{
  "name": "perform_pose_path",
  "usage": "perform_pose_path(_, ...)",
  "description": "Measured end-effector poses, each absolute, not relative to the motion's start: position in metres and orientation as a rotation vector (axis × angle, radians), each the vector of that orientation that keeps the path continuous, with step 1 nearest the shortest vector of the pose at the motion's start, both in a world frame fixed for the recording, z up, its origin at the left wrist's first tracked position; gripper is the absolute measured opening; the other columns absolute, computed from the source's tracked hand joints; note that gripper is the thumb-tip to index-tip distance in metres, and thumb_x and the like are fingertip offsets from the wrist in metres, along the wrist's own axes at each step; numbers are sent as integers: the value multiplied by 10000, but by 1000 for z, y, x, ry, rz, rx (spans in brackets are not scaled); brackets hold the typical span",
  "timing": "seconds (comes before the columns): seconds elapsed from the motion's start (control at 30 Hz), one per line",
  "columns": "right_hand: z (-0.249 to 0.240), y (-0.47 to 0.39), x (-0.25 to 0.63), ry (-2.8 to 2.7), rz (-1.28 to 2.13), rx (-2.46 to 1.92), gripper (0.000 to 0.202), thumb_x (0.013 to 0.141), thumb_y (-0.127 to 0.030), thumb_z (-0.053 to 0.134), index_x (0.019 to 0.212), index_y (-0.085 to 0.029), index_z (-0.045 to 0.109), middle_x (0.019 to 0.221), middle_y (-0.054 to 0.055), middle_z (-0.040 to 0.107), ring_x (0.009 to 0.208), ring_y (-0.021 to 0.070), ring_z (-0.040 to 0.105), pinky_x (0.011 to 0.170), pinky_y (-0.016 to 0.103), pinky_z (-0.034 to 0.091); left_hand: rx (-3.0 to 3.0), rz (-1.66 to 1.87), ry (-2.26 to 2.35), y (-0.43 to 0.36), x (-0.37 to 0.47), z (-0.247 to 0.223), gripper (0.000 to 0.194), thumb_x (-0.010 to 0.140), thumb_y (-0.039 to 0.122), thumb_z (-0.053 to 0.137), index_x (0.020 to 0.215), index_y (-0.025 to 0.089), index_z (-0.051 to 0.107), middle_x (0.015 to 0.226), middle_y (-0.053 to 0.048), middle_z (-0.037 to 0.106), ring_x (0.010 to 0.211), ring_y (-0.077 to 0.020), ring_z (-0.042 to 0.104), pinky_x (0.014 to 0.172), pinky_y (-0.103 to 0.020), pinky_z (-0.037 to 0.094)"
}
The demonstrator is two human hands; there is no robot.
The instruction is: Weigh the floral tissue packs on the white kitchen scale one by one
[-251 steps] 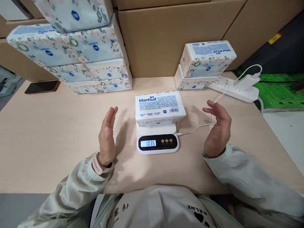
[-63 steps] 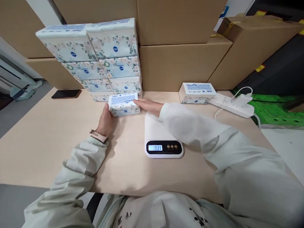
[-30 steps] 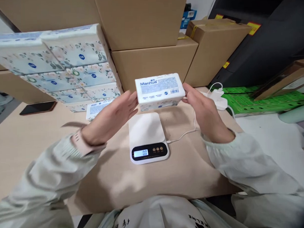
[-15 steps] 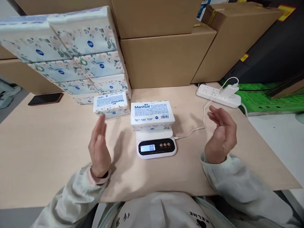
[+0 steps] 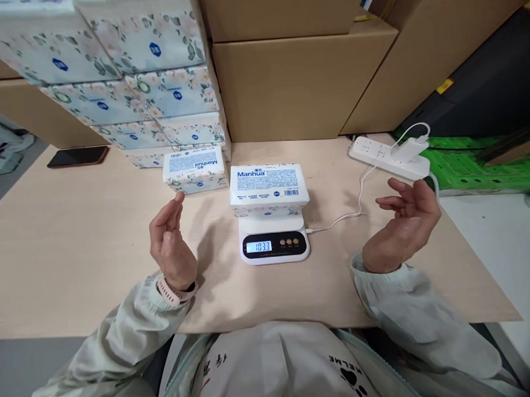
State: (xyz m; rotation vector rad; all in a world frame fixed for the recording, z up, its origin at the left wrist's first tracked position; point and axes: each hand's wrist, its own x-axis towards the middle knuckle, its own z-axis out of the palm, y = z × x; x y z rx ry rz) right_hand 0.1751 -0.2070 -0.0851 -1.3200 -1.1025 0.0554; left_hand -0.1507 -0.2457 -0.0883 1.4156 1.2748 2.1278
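A tissue pack marked "Manhua" lies flat on the white digital scale, whose lit display reads 103.3. To its left, my left hand is raised over the table, fingers stretched and holding nothing. Just beyond those fingertips sits a second tissue pack on the tabletop, its print upside down. My right hand hovers at the right, near the cable and power strip, palm turned inward, fingers apart and slightly bent, with nothing in it. Neither hand touches the scale or the packs.
Stacked tissue packs stand at the back left beside cardboard boxes. A phone lies at the far left. The power strip sits at the back right, its white cable running to the scale. Beyond is a green crate.
The scale's display has gone from 0.0 to 103.3. My right hand has moved rightward and its fingers have spread more. The camera view has tilted down slightly.
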Motion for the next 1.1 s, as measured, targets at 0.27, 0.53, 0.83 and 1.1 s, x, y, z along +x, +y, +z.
perform_pose_path(0.27,-87,-206,177,-1109,72,-1246,605,944,-503,302,1408,-214,560,1316,183,707,1012,312,726,888,560,591,1420,2075,1286,-247,-151,-88,365,999,448,576,1236,208,717,1268,-114,753,1260,-283,711,1060,-459,574)
perform_pose_path(0.53,-89,-207,175,-1107,95,-1162,591,957,-520,346,1389,-199,590,1301,183,726,967,293,722,889,536,581,1392,2100,1253,-247,-152,-90,341,996,429,601,1214,213,749,1202,-93,777,1167,-257,748,944,-384,612)
perform_pose_path(0.83,-94,-211,178,-1166,149,-1183,512,1001,-552,382,1435,-388,598,1338,91,730,1058,300,736,975,563,578,1341,1969,1283,-249,-151,-90,396,995,502,633,1223,192,725,1219,-132,759,1189,-295,734,968,-428,624)
perform_pose_path(1.1,-83,-207,179,-1456,756,-1315,528,1027,-660,423,1299,-335,739,1377,68,746,1367,297,620,1246,602,431,1360,1502,1152,-245,-148,-87,519,1072,552,553,1487,253,644,1612,-117,550,1534,-311,503,1293,-525,421)
